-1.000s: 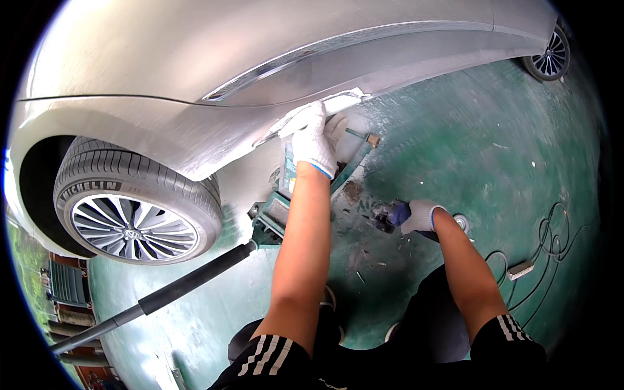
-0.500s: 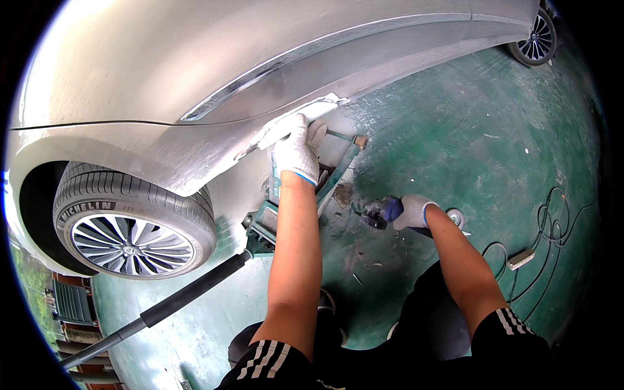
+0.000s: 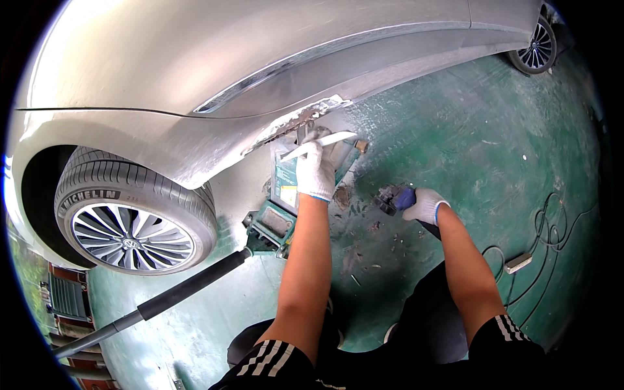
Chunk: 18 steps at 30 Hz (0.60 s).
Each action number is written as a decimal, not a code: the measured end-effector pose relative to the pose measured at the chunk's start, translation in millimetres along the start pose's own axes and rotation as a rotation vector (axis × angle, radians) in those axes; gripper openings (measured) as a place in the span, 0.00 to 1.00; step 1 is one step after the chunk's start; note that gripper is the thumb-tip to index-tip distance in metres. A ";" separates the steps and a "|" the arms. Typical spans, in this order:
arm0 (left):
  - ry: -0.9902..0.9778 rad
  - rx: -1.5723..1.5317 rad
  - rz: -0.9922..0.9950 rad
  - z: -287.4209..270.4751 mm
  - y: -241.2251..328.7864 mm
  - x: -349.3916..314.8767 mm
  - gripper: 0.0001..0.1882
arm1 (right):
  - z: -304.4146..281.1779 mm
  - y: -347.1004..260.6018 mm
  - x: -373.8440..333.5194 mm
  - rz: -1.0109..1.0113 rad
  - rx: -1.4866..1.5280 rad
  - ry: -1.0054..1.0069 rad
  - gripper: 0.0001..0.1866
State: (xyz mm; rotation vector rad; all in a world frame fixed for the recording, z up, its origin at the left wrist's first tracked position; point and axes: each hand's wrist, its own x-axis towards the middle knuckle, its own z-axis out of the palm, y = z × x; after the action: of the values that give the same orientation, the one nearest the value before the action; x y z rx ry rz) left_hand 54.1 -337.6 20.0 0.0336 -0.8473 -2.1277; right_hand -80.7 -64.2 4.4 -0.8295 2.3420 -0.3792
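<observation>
- Currently, white strip (image 3: 338,138) is slim, gently curved and pale, tapering toward its right end; its surface looks smooth. It lies slantwise in the left hand (image 3: 316,168), over the jack and below the lower edge of the car (image 3: 143,58).
- Left hand, white glove with blue cuff: clamped on the white strip, thumb side toward the car; some of the fingers are hidden behind the strip.
- Right hand (image 3: 427,205), also gloved: clamped around a power tool (image 3: 394,199) near the floor (image 3: 448,149). Tool is blue and black; much of its body is covered by glove and forearm, so its full shape cannot be told. The two hands are well apart.
- Rough patch (image 3: 303,117) along the car's lower edge: ragged, mottled white, grey and brown; surrounding paint is silvery beige, whitened with dust.
- Jack (image 3: 259,242), green: beneath the car, beside the near wheel (image 3: 133,244); long black handle (image 3: 195,283) slopes to lower left.
- Containers: frame of the jack has a shallow recess (image 3: 273,221) with a dull grey-brown bottom; whether loose dirt lies in it, cannot tell.
- Dark crumbs (image 3: 377,227) are scattered on the green floor, between the jack and the right hand.
</observation>
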 end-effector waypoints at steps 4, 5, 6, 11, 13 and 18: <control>-0.051 -0.068 -0.113 -14.8 -20.5 -8.6 0.23 | -0.3 13.2 -1.8 0.009 0.017 0.081 0.33; -0.028 -0.093 -0.140 -15.8 -27.7 -11.9 0.23 | -2.0 16.5 -4.7 0.009 0.019 0.098 0.33; 0.015 -0.128 -0.189 -17.1 -33.7 -14.5 0.19 | -1.4 22.8 -4.6 0.012 0.033 0.112 0.34; 0.189 -0.164 -0.287 -16.4 -71.0 -15.4 0.22 | -16.3 39.7 -22.2 0.083 0.124 0.136 0.37; 0.193 -0.149 -0.285 -9.4 -80.7 -14.8 0.27 | -23.1 41.1 -40.1 0.077 0.250 0.194 0.35; 0.237 -0.162 -0.248 5.3 -109.5 2.6 0.36 | -13.5 79.7 -43.1 0.054 0.456 0.272 0.34</control>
State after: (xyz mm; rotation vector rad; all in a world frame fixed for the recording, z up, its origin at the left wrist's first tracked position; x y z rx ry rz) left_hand -24.8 -289.2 -39.0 0.3145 -0.5524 -2.3594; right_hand -100.2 25.2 -1.2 -0.5177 2.3709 -1.0107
